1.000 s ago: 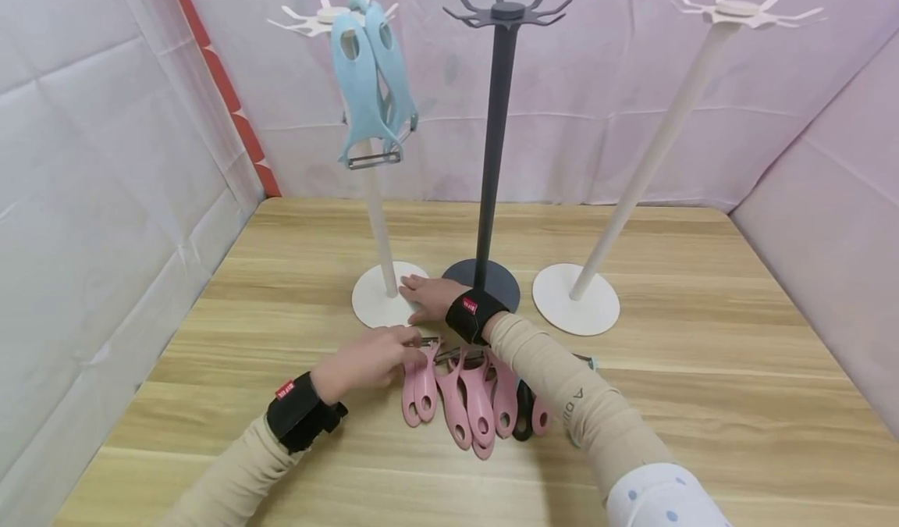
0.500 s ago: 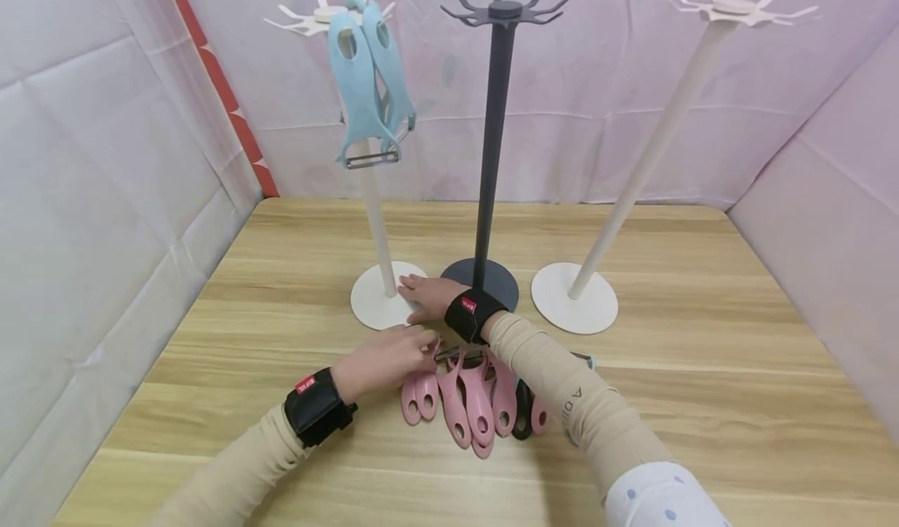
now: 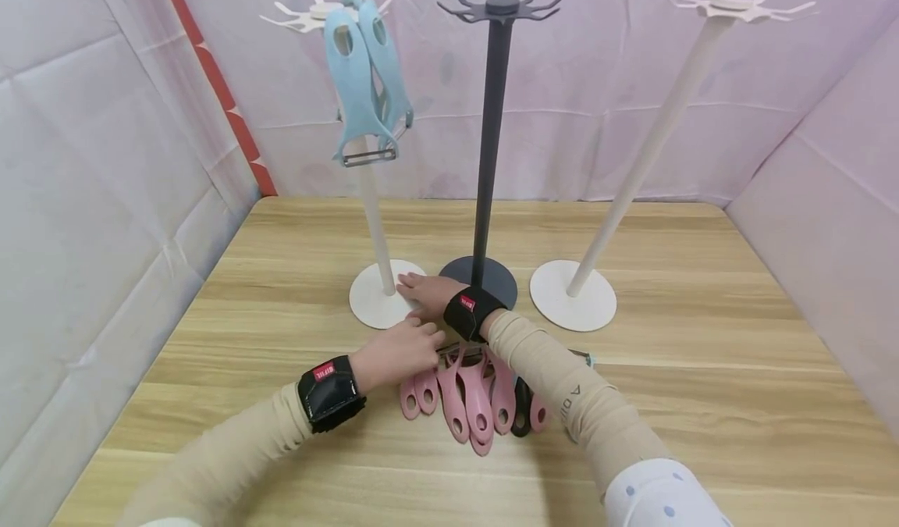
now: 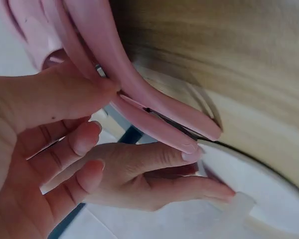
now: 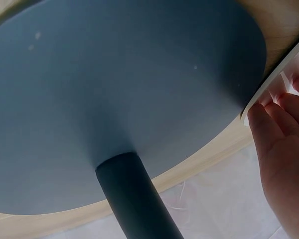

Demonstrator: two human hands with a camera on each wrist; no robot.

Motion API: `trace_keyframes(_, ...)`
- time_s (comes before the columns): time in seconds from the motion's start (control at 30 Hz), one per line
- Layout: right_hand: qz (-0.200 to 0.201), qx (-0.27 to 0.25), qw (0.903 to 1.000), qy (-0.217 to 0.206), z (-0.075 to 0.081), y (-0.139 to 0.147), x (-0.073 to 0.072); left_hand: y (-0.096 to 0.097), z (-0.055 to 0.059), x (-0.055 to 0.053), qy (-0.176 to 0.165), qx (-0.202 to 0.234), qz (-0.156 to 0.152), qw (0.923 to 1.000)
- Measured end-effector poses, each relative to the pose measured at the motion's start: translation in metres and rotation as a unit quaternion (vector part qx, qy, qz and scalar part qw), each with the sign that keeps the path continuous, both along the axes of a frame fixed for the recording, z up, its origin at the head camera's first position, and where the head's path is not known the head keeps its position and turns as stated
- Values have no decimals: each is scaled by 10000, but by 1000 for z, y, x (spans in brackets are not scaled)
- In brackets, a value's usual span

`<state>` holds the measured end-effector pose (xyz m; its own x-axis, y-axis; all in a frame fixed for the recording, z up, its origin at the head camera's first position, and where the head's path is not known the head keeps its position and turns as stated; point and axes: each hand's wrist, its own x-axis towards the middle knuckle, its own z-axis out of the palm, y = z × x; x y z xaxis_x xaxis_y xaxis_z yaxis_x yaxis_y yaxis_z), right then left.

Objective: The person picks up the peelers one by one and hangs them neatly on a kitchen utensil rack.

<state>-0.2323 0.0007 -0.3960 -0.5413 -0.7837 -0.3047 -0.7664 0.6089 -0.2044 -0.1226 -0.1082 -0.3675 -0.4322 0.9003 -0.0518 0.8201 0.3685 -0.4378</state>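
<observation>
In the head view, my left hand (image 3: 396, 353) reaches over the blade ends of two pink peelers (image 3: 426, 394) on the table. Its thumb touches a pink peeler (image 4: 139, 87) in the left wrist view; the index fingertip is hidden, so a pinch cannot be made out. My right hand (image 3: 430, 294) lies on the round white base (image 3: 368, 300) of the left stand, fingers extended. The right wrist view has its fingertips at the rim of that white base (image 5: 269, 94), beside the dark base (image 5: 114, 84). Both hands are close together, partly overlapping in view.
More pink peelers (image 3: 480, 410) and a black peeler (image 3: 521, 410) lie to the right, partly under my right forearm. Light blue peelers (image 3: 358, 82) hang from the left stand's hooks. A dark stand (image 3: 492, 144) and another white stand (image 3: 653, 144) stand upright at the back.
My left hand has moved right and slightly up, covering the blade ends of the two leftmost pink peelers. My right hand stays on the white base, and the peelers show no clear movement.
</observation>
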Motion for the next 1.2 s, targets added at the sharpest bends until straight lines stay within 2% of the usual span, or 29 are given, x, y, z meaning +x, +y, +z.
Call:
trace_keyframes(0.17,-1,-15,10000,64,4,0,3,6,3,0,122,-479,-140,9987)
trace_keyframes(0.4,-61,13,10000,-7,6,1,4,9,5,-1,231,-741,-249,9967)
trace_keyframes(0.63,-50,-13,10000,-62,-2,0,-1,9,3,0,313,-894,-365,9948)
trace_keyframes(0.8,34,-59,10000,12,-4,1,-2,6,3,1,354,-756,-355,9959)
trace_keyframes(0.93,8,-103,9999,-31,0,1,0,1,2,1,413,-535,-351,9971)
trace_keyframes(1.07,-65,-118,9999,-102,4,1,3,-4,5,2,450,-247,-309,9982)
trace_keyframes(1.2,-33,-73,10000,8,2,0,2,-9,13,2,406,69,-310,9987)
